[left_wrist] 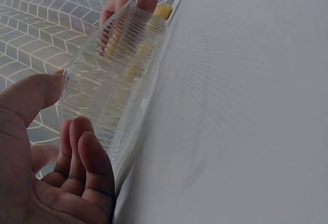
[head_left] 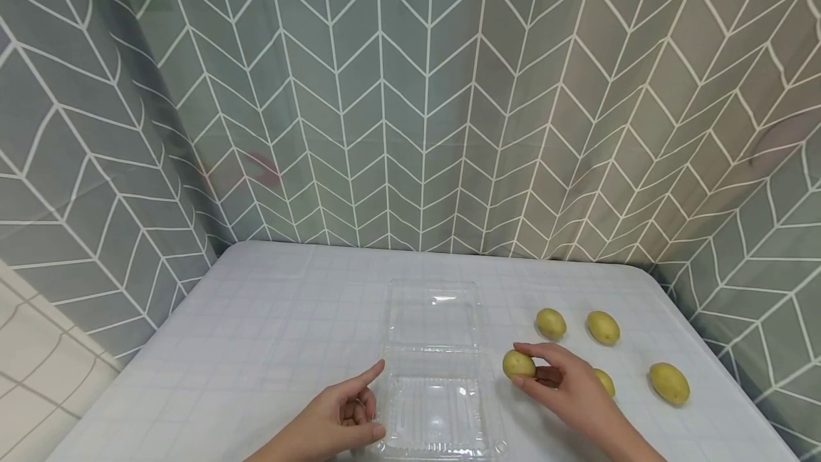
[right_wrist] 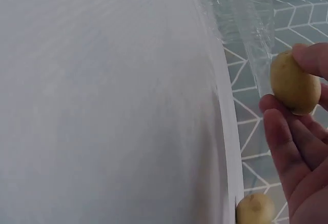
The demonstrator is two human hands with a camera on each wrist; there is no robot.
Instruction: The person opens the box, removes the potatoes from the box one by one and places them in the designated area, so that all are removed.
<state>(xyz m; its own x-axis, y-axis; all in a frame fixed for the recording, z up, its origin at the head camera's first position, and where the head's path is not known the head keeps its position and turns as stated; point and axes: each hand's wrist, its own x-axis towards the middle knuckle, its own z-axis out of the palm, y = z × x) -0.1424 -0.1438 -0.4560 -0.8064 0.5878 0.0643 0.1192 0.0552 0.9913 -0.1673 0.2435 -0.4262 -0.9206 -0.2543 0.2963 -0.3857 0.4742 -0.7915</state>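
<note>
My right hand [head_left: 567,387] pinches a small yellow potato [head_left: 517,364] between thumb and fingers, just right of a clear plastic clamshell box [head_left: 432,412]. In the right wrist view the held potato [right_wrist: 292,83] shows its smooth, tan-yellow skin. The box lies with its lid [head_left: 432,314] folded back, away from me. At the box's left side is my left hand [head_left: 340,412], index finger extended, thumb and fingertips right at the rim, other fingers loosely bent. The left wrist view shows this hand [left_wrist: 56,147] beside the ribbed clear wall [left_wrist: 102,96].
Several more potatoes lie on the right: one at the back [head_left: 551,324], another [head_left: 603,327] beside it, one [head_left: 670,383] farther right, and one [head_left: 604,381] partly behind my right hand. A white cloth [head_left: 224,348] covers the table. Patterned grey curtains [head_left: 410,105] hang around it.
</note>
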